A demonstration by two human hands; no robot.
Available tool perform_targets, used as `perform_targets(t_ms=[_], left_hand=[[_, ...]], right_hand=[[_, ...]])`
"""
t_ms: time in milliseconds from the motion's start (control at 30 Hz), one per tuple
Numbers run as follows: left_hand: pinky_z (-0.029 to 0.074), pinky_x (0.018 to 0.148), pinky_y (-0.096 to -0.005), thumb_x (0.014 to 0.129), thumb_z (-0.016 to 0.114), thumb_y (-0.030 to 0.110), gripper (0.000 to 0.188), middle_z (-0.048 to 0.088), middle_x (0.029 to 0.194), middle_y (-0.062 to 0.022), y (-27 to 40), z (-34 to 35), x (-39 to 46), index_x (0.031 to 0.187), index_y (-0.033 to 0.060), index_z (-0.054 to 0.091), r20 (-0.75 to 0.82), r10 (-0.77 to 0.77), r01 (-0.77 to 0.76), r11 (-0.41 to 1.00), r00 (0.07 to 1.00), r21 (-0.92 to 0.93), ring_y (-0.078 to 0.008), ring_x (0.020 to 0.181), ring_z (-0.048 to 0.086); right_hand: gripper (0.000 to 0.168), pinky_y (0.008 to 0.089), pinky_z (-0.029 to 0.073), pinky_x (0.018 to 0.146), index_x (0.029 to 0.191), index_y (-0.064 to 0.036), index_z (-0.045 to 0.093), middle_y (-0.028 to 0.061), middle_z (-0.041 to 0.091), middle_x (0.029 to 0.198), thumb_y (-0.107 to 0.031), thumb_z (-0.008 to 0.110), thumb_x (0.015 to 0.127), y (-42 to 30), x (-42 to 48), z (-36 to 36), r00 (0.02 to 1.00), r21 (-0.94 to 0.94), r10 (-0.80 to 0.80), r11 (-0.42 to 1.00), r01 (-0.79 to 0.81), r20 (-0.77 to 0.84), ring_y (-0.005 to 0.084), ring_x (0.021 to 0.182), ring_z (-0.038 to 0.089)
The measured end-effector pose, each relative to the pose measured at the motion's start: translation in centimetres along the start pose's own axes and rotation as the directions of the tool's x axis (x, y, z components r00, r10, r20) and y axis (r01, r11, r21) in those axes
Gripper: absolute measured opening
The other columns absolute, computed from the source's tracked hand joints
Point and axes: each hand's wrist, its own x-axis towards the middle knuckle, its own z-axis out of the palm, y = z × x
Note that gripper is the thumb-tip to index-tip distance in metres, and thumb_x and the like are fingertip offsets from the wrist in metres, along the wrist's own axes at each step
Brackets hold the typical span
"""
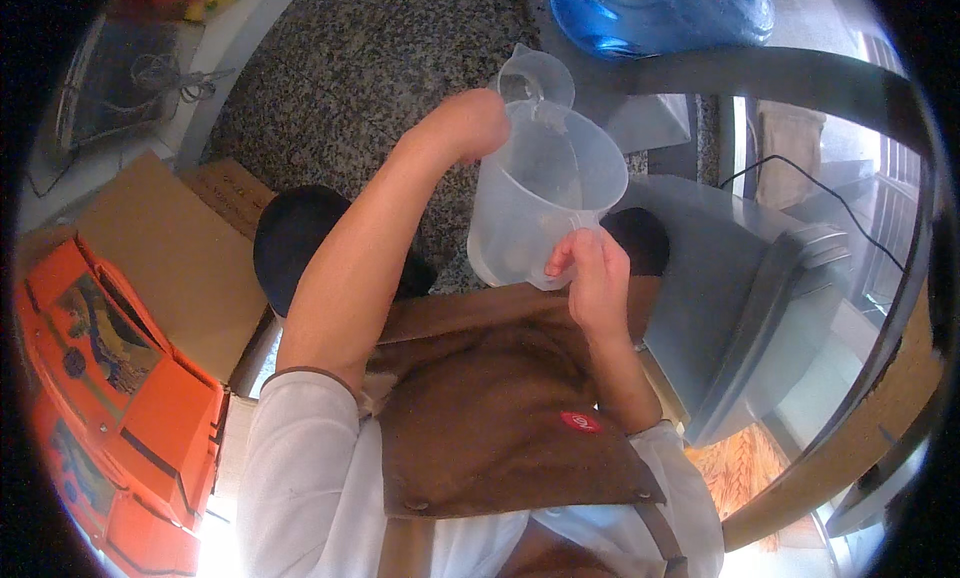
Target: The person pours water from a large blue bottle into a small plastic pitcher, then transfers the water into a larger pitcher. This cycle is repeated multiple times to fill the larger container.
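Observation:
My right hand (596, 270) grips the handle of a large translucent plastic measuring jug (510, 210). The jug is tilted, its wide mouth facing up towards me, above the front edge of my brown apron. At its far rim, my left hand (480, 124) is closed around the side of a smaller translucent plastic jug (555, 72) with a pointed spout. Where the fingers meet the small jug is hidden behind the hand. The two jugs overlap in view near the far rim, and whether they touch is unclear. A thin clear streak shows between them.
Speckled stone floor (360, 45) lies beyond my knees. A big blue water bottle (660, 15) is at the top right, and a grey lidded bin (712, 263) to my right. On the left are a cardboard box (169, 255), orange printed cartons (112, 353) and a cable (187, 83).

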Motion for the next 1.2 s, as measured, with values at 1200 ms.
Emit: perform_targets(t_ms=[1200], left_hand=[[0.058, 0.051, -0.042, 0.084, 0.059, 0.011, 0.023, 0.072, 0.078, -0.0199, -3.3, 1.3, 6.2, 0.084, -0.0078, 0.072, 0.104, 0.154, -0.156, 0.988, 0.983, 0.018, -0.0297, 0.059, 0.071]], right_hand=[[0.038, 0.0313, 0.051, 0.067, 0.092, 0.001, 0.06, 0.0077, 0.064, 0.081, -0.035, 0.054, 0.104, -4.0, 2.2, 1.8, 0.994, -0.036, 0.105, 0.994, -0.105, -0.012, 0.0151, 0.07, 0.061]])
